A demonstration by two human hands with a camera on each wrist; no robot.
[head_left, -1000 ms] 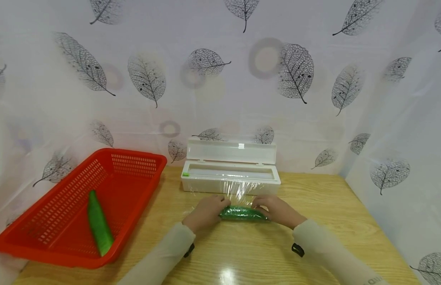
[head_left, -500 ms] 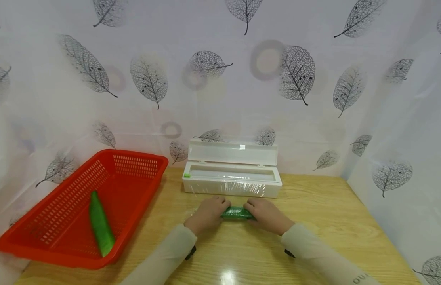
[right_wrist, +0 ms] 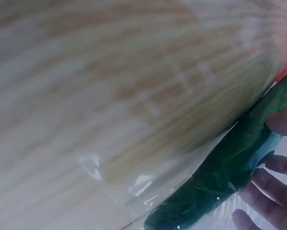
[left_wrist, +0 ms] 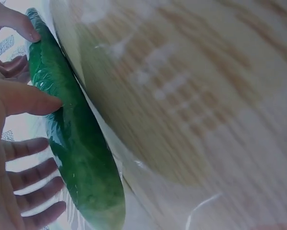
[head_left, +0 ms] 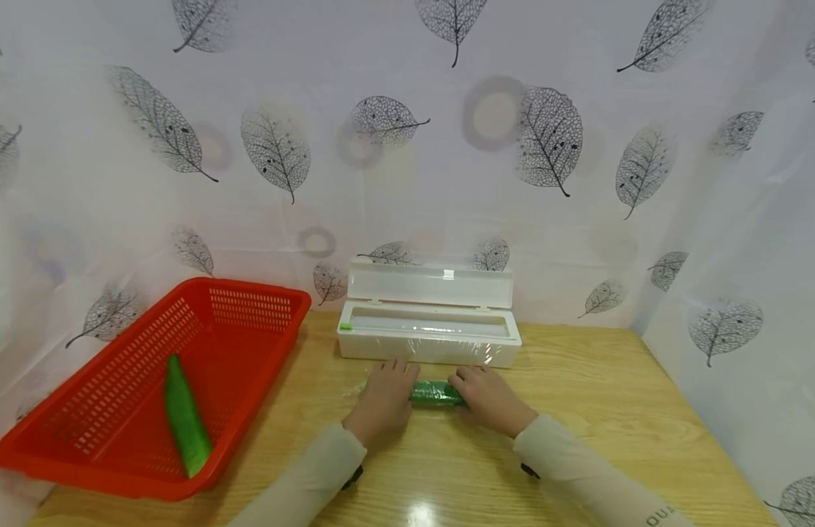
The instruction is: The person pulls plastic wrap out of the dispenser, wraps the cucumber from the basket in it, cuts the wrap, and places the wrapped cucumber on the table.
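Note:
A cucumber (head_left: 436,393) wrapped in clear cling film (right_wrist: 142,184) lies crosswise on the wooden table. My left hand (head_left: 385,395) holds its left part; in the left wrist view the thumb presses the near side, with the other fingers along the far side. Toward the right end, my right hand (head_left: 491,397) holds it too, thumb in front and fingers behind in the right wrist view. Glossy film covers the green skin. Right behind the hands stands a white cling film box (head_left: 381,348), lid raised, with a pale roll (head_left: 427,323) inside.
On the left stands a red plastic basket (head_left: 295,322) with slotted walls, and a second cucumber (head_left: 186,424) lies in it. A leaf-patterned curtain (head_left: 407,190) hangs behind the wooden table (head_left: 618,388).
My right hand has slid left along the cucumber, closer to the left hand. My left hand has shifted slightly, lying further over the cucumber. Stretched film between box and cucumber shows less.

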